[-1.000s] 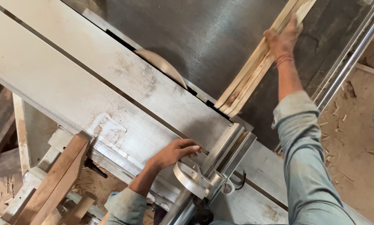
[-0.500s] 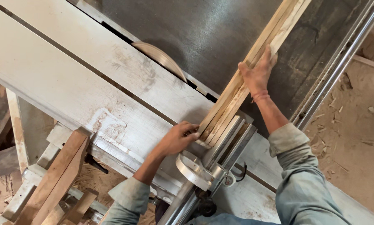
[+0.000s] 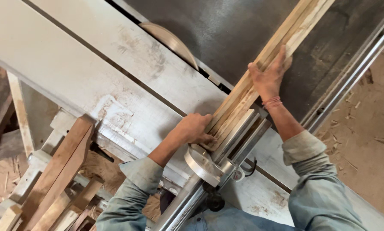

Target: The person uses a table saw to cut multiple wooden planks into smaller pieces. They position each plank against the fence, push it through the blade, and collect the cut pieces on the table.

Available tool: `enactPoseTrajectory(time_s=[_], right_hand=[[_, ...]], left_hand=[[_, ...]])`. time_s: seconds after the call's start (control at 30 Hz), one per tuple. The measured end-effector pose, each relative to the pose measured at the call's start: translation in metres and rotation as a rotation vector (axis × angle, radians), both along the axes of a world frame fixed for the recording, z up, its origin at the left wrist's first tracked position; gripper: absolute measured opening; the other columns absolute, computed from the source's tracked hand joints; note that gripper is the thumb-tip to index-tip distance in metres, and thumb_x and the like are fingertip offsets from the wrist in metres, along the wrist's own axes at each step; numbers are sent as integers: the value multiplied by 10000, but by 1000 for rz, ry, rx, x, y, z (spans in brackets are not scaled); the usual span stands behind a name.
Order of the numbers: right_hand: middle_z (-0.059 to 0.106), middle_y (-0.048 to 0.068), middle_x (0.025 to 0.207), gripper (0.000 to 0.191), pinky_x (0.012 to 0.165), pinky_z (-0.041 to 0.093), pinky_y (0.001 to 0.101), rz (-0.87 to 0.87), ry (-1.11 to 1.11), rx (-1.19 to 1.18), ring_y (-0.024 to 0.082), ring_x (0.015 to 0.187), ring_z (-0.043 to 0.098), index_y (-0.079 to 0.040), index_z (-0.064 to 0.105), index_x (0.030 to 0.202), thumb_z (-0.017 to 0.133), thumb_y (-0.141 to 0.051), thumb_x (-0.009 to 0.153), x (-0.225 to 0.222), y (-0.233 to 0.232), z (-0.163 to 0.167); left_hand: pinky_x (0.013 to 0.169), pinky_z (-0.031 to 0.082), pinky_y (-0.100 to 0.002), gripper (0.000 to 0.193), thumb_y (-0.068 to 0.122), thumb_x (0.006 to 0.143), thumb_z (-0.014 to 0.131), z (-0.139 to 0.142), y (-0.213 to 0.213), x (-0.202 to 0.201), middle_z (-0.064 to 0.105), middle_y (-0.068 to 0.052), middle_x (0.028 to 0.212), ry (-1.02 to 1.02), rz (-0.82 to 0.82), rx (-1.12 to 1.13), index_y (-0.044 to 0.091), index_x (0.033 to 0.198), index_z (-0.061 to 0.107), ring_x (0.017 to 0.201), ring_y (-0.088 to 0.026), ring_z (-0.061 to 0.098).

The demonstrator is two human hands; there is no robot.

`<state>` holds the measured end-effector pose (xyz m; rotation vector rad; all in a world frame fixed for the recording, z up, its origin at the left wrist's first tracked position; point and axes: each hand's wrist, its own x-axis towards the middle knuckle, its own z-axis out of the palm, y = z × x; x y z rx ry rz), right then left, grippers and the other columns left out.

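1. A bundle of long wooden strips [image 3: 260,81] lies on the table saw's metal surface [image 3: 72,64], running from the near centre up to the far right edge of the view.
2. The right hand [image 3: 269,77] lies flat on top of the strips partway along, fingers spread apart and pressing down.
3. The left hand [image 3: 195,128] is at the near end of the strips, fingers curled together against them; whether it truly grips them is hard to tell.
4. The strips rest against a metal fence [image 3: 239,141] with a rounded end piece just near the left hand.
5. The saw blade [image 3: 170,40] rises from its slot to the left of the strips, apart from them.
6. Loose timber [image 3: 59,171] leans at the near left, and sawdust covers the floor [image 3: 367,137] on the right.
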<state>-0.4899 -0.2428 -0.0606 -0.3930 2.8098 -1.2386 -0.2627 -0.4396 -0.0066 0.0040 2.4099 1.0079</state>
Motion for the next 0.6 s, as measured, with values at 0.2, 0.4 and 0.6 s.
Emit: enactPoseTrajectory(time_s=[0.2, 0.4, 0.6], right_hand=[[-34, 370, 1710, 767, 1342, 248, 539, 26, 101, 158, 540, 1618, 76, -25, 193, 1700, 410, -555, 1190, -71, 13, 12], [156, 279, 1724, 664, 1323, 128, 557, 38, 216, 408, 497, 1571, 137, -5, 232, 1669, 315, -443, 1177, -121, 9, -18], [148, 256, 1741, 614, 1361, 133, 586, 35, 256, 474, 493, 1619, 117, -43, 249, 1702, 293, -425, 1225, -114, 11, -25]], left_hand=[[757, 549, -535, 714, 534, 728, 830, -7, 1, 6, 709, -232, 846, 69, 33, 38, 37, 1184, 596, 848, -452, 687], [785, 542, -533, 633, 451, 740, 865, -1, -7, 6, 699, -232, 869, 52, -18, 78, 13, 1070, 550, 892, -459, 683], [790, 563, -492, 724, 234, 647, 898, 4, -16, 0, 687, -242, 941, -127, -182, 92, -15, 1149, 439, 946, -439, 685]])
